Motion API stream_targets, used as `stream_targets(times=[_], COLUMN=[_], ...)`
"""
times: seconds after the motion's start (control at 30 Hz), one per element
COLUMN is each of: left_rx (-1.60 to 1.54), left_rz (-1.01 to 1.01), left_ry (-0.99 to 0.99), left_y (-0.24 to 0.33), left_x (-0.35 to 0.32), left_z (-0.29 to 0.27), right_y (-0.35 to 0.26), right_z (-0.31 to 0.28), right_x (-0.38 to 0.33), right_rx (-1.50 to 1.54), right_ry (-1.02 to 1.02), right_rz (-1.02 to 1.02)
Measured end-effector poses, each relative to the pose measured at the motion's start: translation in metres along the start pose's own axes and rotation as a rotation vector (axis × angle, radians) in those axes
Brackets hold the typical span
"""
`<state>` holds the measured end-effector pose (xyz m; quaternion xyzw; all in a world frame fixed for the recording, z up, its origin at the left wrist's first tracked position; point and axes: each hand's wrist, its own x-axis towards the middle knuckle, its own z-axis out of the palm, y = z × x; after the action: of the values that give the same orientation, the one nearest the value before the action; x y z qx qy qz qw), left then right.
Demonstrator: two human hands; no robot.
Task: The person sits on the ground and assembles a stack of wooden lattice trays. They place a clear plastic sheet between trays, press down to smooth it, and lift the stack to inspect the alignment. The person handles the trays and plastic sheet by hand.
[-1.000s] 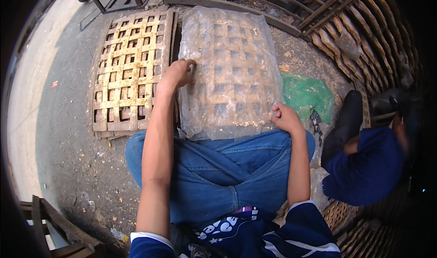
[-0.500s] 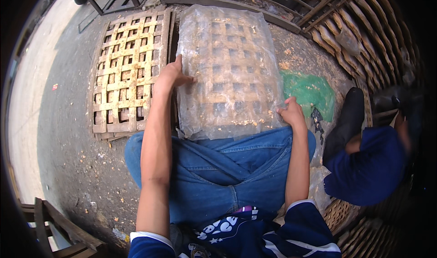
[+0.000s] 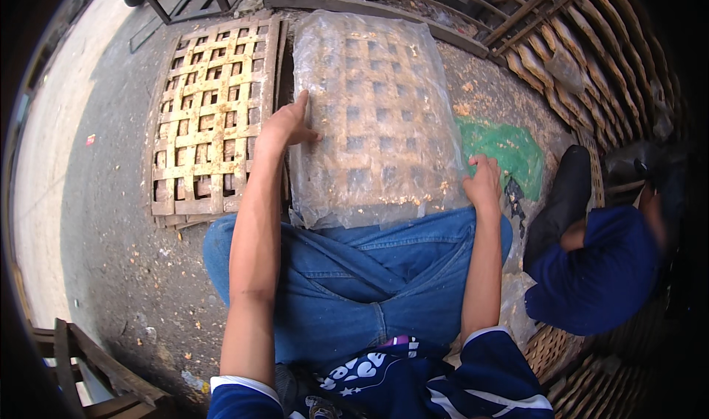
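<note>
A cloudy, wrinkled sheet of clear plastic point(image 3: 399, 116) is lying between the fingers of a person's two bare hands, draping over a flat, rectangular lattice of pale woven strips point(image 3: 368, 145). The lattice's square gaps are showing blurred through the film, and small, pale crumbs point(image 3: 402, 199) are gathering near the edge closest to the body.

The left hand point(image 3: 286, 127) is resting at the sheet's left edge, its index finger pointing away from the body and its thumb spreading apart to touch the film. The right hand point(image 3: 484, 185) is sitting at the right edge with its fingers partly curling; whether they are pinching plastic, I cannot tell. The hands are probably bracketing the sheet because such thin, crinkly film is likely to shift or bunch. The lattice seems to be lying close to the crossed legs in blue denim point(image 3: 332, 271) so that both sides are within reach.

Left of the left fingers, an uncovered lattice of yellowish woven strips point(image 3: 210, 114) is lying on a rough grey ground point(image 3: 125, 219), its flat strips crossing over and under. Just beyond the right fingers, a crumpled green plastic sheet point(image 3: 502, 142) is spreading. Farther right, another person's dark boot point(image 3: 565, 182) is standing out, and beyond it, tan, wavy-edged layers point(image 3: 591, 57) are lining up in rows.
</note>
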<state>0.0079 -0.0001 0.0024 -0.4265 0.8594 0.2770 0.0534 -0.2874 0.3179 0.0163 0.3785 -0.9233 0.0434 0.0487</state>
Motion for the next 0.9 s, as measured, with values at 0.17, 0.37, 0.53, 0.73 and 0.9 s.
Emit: stream_targets(times=[0.17,0.37,0.53,0.73,0.9], left_rx=[0.016,-0.028,-0.045,-0.028,-0.028], left_rz=[-0.003,0.0,0.002,0.023,0.009], left_ry=[-0.002,0.02,0.013,0.022,0.005], left_y=[0.003,0.001,0.002,0.003,0.005], left_x=[-0.001,0.003,0.0,-0.002,-0.004], left_z=[0.0,0.003,0.0,0.0,-0.003], right_y=[-0.018,-0.008,0.002,0.01,-0.003], right_z=[-0.013,0.009,0.022,0.026,0.016], right_x=[-0.007,0.002,0.002,0.004,0.002], right_rx=[0.299,0.319,0.374,0.526,0.355], right_ry=[-0.329,-0.392,-0.321,-0.352,-0.379], right_rz=[-0.142,-0.012,-0.036,0.107,0.013])
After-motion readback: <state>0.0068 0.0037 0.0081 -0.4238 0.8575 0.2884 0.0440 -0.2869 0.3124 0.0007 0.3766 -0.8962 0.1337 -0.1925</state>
